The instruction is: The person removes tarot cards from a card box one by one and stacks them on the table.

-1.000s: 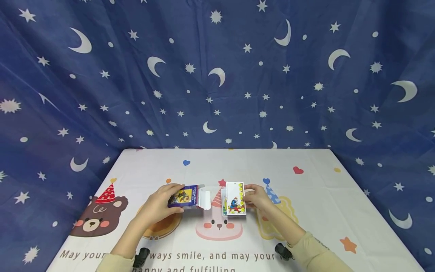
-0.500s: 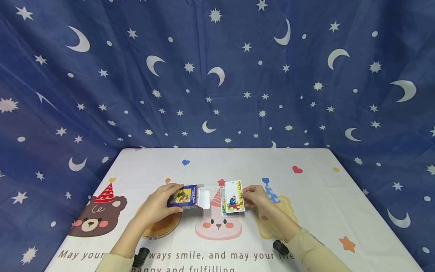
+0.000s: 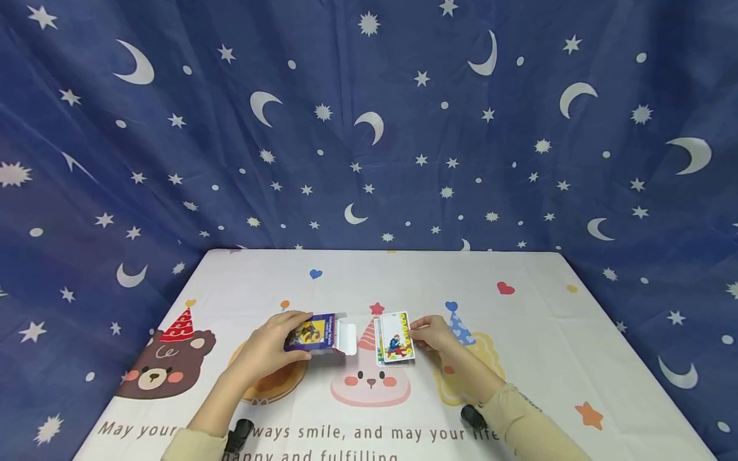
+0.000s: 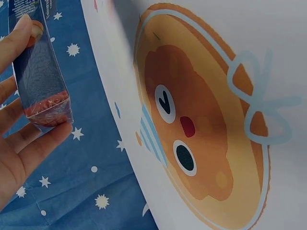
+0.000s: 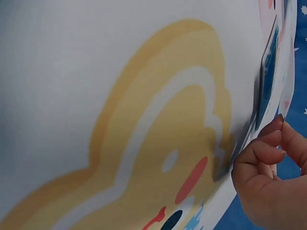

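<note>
Tablecloth; fingers seemingly pinch card.

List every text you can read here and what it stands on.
"Universal Waite": blue box; its smaller print is unreadable.
"May your", a covered gap, then "ways smile, and may your life": tablecloth.
"happy and fulfilling": tablecloth, partly cut off.
Too small to read: marks on the cards and right sleeve.

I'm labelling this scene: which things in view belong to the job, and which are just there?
In use:
Universal Waite box, held by left hand
Tarot card, pinched by right hand
Card or cards beneath it

Just there:
Printed tablecloth
Star-and-moon curtain
</note>
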### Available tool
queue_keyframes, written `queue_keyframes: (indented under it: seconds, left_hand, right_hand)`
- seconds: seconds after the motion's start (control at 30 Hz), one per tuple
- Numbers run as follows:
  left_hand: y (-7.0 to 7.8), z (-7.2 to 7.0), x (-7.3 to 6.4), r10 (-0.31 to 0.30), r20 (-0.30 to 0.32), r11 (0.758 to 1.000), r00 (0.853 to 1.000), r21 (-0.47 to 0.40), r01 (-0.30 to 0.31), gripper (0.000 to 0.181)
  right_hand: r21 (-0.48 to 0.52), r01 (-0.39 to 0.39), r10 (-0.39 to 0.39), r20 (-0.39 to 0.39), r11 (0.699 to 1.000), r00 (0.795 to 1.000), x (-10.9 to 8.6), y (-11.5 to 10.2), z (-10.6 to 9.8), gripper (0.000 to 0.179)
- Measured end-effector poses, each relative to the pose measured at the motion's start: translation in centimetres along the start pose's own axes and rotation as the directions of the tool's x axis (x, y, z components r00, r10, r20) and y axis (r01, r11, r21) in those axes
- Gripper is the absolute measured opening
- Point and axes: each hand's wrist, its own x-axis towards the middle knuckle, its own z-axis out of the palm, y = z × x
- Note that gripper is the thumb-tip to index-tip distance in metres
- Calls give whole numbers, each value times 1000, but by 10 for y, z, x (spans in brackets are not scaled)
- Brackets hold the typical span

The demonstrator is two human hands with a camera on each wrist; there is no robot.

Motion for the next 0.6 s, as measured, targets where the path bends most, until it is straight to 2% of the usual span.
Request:
queue_keyframes:
  seconds: [0.2, 0.47, 0.6]
  left_hand:
    - [-1, 1, 2, 3, 18, 1000, 1000, -7, -3, 69]
    - [0, 3, 4, 0, 5, 1000, 1000, 2, 0, 71]
    - [1, 3, 5, -8, 18, 1000, 1000, 0, 8, 71]
  right_hand:
    - [-24, 1, -1, -9, 1000, 1000, 1, 3, 3, 13]
    - [-75, 79, -83, -43, 994, 996, 1, 5, 9, 8]
    - [-108, 96, -103, -65, 990, 993, 0, 4, 12, 8]
